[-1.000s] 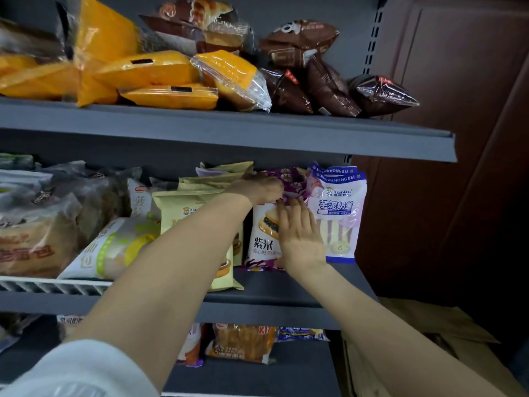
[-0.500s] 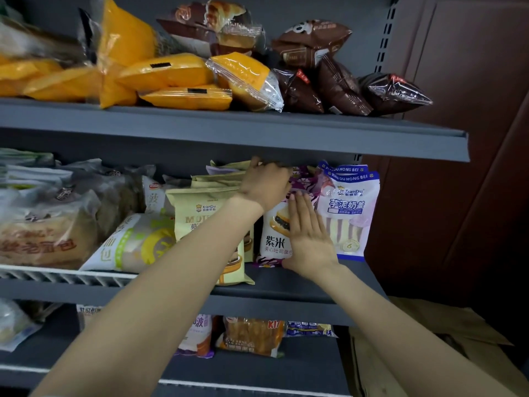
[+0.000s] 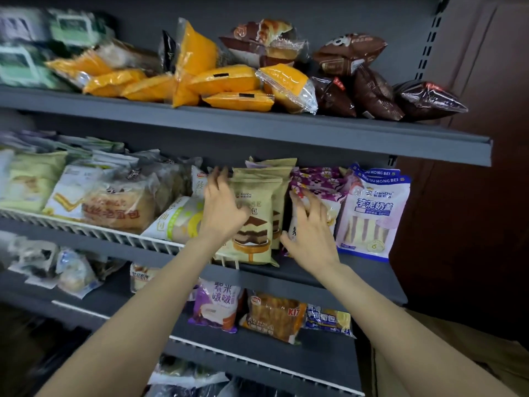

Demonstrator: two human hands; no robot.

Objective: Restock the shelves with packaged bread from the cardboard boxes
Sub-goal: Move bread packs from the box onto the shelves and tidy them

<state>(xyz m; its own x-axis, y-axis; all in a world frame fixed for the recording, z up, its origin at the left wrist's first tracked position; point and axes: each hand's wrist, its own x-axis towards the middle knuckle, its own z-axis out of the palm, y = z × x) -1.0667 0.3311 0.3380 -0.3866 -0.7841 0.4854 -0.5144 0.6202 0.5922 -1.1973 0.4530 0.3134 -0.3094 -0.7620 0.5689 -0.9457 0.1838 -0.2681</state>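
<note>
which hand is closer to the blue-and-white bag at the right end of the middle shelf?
Right. The right hand lies on the purple floral pack directly beside the blue-and-white bag. The left hand is farther left, on the tan cake packs.

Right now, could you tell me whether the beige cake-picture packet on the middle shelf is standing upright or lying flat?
Upright: the beige cake packet stands on its bottom edge, printed front facing out.
</note>
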